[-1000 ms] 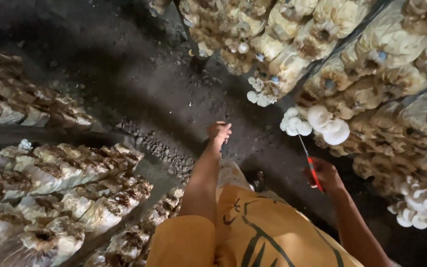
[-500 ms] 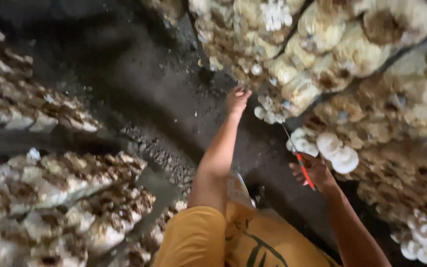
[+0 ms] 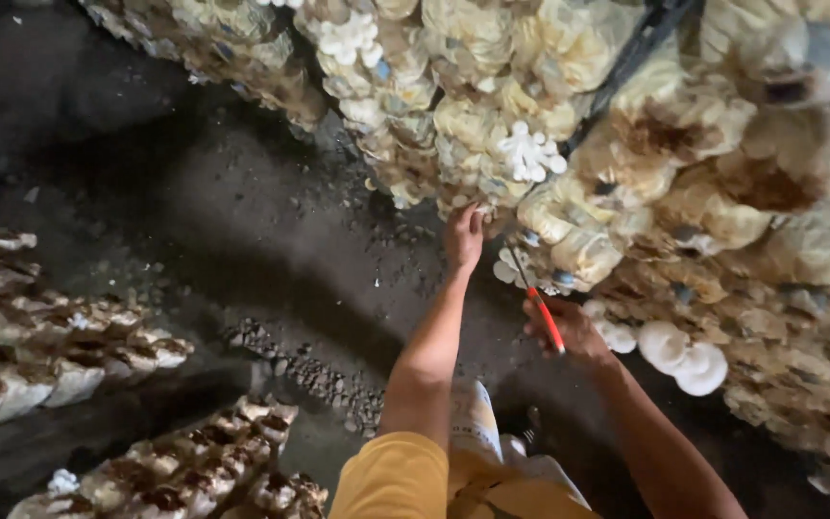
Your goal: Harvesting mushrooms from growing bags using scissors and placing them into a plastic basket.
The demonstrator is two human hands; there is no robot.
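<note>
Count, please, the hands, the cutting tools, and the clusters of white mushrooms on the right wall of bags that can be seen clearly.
Hands: 2, left hand and right hand
Cutting tool with red handle: 1
Clear white mushroom clusters: 3, upper cluster, top cluster, lower cluster
Total: 6

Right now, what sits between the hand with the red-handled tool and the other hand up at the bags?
In the head view, a small white mushroom cluster and the tool's thin blade lie between the right hand and the left hand.
</note>
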